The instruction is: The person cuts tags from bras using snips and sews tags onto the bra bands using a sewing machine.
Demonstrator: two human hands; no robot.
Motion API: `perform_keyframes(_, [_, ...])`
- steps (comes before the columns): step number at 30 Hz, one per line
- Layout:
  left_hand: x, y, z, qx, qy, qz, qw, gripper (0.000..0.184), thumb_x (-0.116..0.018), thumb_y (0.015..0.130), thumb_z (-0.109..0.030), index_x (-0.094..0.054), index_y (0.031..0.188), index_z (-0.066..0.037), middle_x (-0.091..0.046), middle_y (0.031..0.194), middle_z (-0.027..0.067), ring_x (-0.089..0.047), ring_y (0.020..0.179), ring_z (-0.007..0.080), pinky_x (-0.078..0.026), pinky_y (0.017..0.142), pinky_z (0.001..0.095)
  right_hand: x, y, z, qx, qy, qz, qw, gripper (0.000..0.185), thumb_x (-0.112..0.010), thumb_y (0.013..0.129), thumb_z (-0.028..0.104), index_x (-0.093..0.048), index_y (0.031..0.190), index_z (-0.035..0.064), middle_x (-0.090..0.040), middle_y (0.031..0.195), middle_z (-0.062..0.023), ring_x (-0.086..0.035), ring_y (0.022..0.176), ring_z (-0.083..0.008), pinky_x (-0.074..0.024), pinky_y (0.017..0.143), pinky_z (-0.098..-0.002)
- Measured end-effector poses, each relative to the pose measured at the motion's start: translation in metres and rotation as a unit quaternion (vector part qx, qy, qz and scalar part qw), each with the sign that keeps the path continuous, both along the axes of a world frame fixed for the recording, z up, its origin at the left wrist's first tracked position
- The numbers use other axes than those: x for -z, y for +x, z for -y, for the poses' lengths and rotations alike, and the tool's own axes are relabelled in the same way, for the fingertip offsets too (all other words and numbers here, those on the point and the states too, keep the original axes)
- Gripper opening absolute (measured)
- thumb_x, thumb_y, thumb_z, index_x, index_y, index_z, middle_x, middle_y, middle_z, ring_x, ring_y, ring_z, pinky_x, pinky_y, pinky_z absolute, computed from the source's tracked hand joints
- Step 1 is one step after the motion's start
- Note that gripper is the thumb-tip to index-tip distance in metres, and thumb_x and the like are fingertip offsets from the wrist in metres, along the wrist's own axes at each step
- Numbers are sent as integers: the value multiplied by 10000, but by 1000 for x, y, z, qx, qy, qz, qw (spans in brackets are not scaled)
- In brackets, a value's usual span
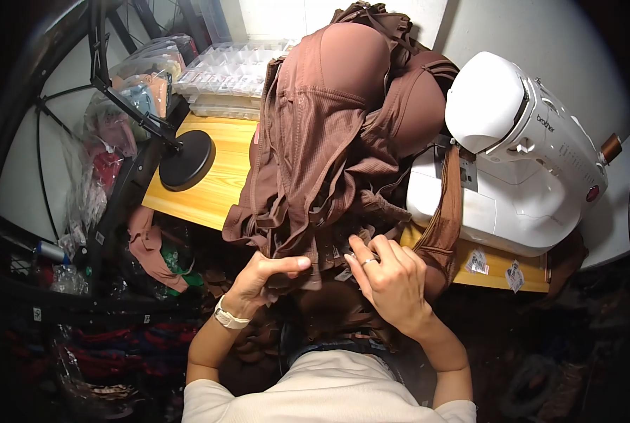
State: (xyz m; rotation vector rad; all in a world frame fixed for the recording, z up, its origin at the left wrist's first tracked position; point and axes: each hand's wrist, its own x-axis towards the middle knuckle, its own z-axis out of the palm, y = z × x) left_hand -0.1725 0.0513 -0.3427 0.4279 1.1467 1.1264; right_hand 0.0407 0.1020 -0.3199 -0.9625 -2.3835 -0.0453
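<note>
A heap of brown padded bras (308, 134) with ribbed fabric bands lies on the table, its lower edge hanging toward me. My left hand (262, 278), with a white watch on its wrist, pinches the hanging edge of a bra between thumb and fingers. My right hand (392, 278) wears a ring and is just to the right, its fingers curled against the dark lower folds. What those fingertips hold is hidden. At the white sewing machine (533, 169), a brown fabric band (450, 204) runs down from the needle area toward my right hand.
A black lamp base (187, 161) stands on the yellow wooden table (220, 144). Clear compartment boxes (234, 70) are stacked behind it. Bagged garments (128, 106) fill the left rack. A brown thread spool (610, 148) sits on the machine; label stickers (478, 261) mark the table's front edge.
</note>
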Motion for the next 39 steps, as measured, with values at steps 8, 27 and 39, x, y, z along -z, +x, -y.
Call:
perform_keyframes(8, [-8, 16, -13, 5, 74, -116, 990, 291, -763, 744, -98, -647, 961, 57, -651, 970, 65, -592, 849, 90, -481, 763, 233, 4, -13, 2, -5, 35, 38, 999, 269, -668, 774, 186, -635, 1008, 57, -495, 732, -35, -531, 630, -169, -397, 542, -290])
perform_keyframes(27, [0, 16, -8, -82, 79, -103, 988, 205, -598, 837, -22, -639, 1028, 39, -651, 1044, 100, -619, 949, 154, -479, 867, 269, -7, -26, -6, -20, 38, 38, 998, 217, -598, 743, 106, -635, 939, 22, -516, 747, -35, -535, 657, -147, -410, 545, -265])
perform_keyframes(39, [-8, -17, -20, 68, -25, 129, 989, 242, -617, 836, -164, -636, 954, 47, -665, 823, 87, -643, 724, 141, -518, 647, 240, -5, 5, -10, -29, 8, 1, 1000, 291, -692, 686, 100, -626, 966, 50, -475, 684, -41, -535, 604, -193, -402, 523, -309])
